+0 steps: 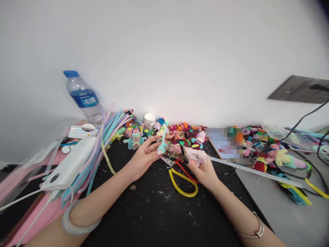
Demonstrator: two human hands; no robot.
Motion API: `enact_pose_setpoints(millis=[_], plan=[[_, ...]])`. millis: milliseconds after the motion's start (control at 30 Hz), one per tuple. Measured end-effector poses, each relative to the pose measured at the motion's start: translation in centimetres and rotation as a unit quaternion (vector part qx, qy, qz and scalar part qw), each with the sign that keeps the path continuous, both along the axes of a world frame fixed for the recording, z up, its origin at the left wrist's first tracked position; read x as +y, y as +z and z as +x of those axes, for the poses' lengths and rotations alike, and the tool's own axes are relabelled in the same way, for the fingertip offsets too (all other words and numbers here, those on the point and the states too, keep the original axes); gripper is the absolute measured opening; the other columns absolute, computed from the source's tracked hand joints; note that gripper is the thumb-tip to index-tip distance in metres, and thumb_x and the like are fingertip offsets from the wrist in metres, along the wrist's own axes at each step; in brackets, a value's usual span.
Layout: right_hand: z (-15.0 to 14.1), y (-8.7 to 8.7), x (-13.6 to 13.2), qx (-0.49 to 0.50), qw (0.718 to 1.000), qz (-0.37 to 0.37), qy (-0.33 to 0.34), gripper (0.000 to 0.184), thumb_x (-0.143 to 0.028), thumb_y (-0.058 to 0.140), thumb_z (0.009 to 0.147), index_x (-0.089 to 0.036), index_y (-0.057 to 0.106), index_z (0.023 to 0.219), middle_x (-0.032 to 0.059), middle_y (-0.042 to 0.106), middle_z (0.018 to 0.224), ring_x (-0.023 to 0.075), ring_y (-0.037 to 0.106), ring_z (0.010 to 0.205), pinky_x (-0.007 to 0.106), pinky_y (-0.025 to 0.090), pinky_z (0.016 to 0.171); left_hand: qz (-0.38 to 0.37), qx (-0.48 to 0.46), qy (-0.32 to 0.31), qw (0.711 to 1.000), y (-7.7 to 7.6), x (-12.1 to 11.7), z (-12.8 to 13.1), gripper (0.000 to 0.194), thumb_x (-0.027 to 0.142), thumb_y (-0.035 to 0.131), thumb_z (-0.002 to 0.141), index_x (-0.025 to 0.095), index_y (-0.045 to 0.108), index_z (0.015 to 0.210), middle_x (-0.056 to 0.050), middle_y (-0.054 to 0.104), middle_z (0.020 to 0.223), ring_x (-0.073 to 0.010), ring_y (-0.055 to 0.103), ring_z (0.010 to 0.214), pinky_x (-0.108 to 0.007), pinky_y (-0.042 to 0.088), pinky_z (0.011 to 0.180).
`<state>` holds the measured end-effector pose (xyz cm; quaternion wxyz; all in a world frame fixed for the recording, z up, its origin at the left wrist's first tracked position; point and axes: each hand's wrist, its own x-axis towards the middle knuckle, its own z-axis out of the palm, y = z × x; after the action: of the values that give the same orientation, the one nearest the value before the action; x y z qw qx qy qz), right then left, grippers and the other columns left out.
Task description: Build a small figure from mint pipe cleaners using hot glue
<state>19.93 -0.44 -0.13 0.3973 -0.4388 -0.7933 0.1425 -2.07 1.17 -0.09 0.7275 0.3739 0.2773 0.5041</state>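
Observation:
My left hand (147, 154) pinches a small turquoise pipe-cleaner piece (162, 145) with a thin strand standing up from it. My right hand (202, 171) is wrapped round a pale pink hot glue gun (195, 155). A long clear glue stick (254, 169) sticks out of the gun's back end to the right. The gun's front is caked with coloured fuzz, and its tip is right beside the turquoise piece; whether they touch I cannot tell. Below both hands, scissors (183, 185) with yellow and red handles lie on the black mat (154, 219).
Left of the mat are a bundle of pastel pipe cleaners (99, 157), a white power bank (70, 164) and a water bottle (83, 97). Pipe-cleaner dolls (135, 139) and a paper cup (149, 120) line the wall. A phone (223, 144) and cables (305, 113) are at right.

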Motion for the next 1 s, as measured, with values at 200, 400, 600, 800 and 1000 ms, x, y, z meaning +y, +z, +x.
enact_pose_setpoints(millis=[200,400,600,800,1000], plan=[[0.06,-0.03,-0.01,0.005,1.000,-0.009,-0.014,0.020,-0.024,0.048,0.080,-0.015,0.064,0.089,0.0100,0.070,0.085,0.0250,0.064,0.078,0.033,0.050,0.066,0.001,-0.016,0.000,1.000,-0.03,0.03,-0.01,0.039,0.013,0.064,0.075,0.025,0.054,0.111,-0.003,0.062,0.103,-0.0148,0.056,0.092,-0.027,0.042,0.080],[0.06,0.01,-0.12,-0.003,1.000,-0.015,-0.023,0.018,-0.024,0.048,0.079,-0.015,0.063,0.081,0.0100,0.069,0.081,0.0251,0.064,0.076,0.032,0.050,0.063,0.001,-0.037,-0.007,0.999,-0.07,0.00,-0.02,0.038,0.011,0.062,0.076,0.024,0.054,0.110,-0.004,0.063,0.104,-0.0145,0.057,0.092,-0.026,0.043,0.078],[0.06,-0.05,-0.04,-0.004,0.999,-0.021,-0.030,0.018,-0.025,0.047,0.079,-0.015,0.062,0.078,0.0108,0.068,0.081,0.0259,0.064,0.076,0.033,0.049,0.063,0.000,-0.041,-0.017,0.999,-0.10,0.00,-0.03,0.038,0.010,0.061,0.077,0.024,0.053,0.111,-0.004,0.063,0.104,-0.0145,0.058,0.091,-0.027,0.043,0.079],[0.16,-0.19,0.01,-0.007,0.999,-0.027,-0.034,0.018,-0.026,0.048,0.080,-0.015,0.061,0.079,0.0110,0.068,0.082,0.0261,0.063,0.078,0.033,0.049,0.063,0.004,-0.042,-0.023,0.999,-0.01,0.05,-0.03,0.040,0.011,0.060,0.077,0.024,0.051,0.114,-0.006,0.062,0.106,-0.0151,0.058,0.091,-0.027,0.043,0.079],[0.25,-0.22,0.00,-0.003,0.999,-0.027,-0.033,0.018,-0.027,0.048,0.080,-0.015,0.061,0.076,0.0103,0.067,0.080,0.0250,0.063,0.076,0.032,0.049,0.063,0.008,-0.042,-0.016,0.999,0.04,0.04,0.02,0.040,0.010,0.058,0.078,0.025,0.052,0.114,-0.005,0.058,0.111,-0.0156,0.055,0.096,-0.027,0.043,0.081]])
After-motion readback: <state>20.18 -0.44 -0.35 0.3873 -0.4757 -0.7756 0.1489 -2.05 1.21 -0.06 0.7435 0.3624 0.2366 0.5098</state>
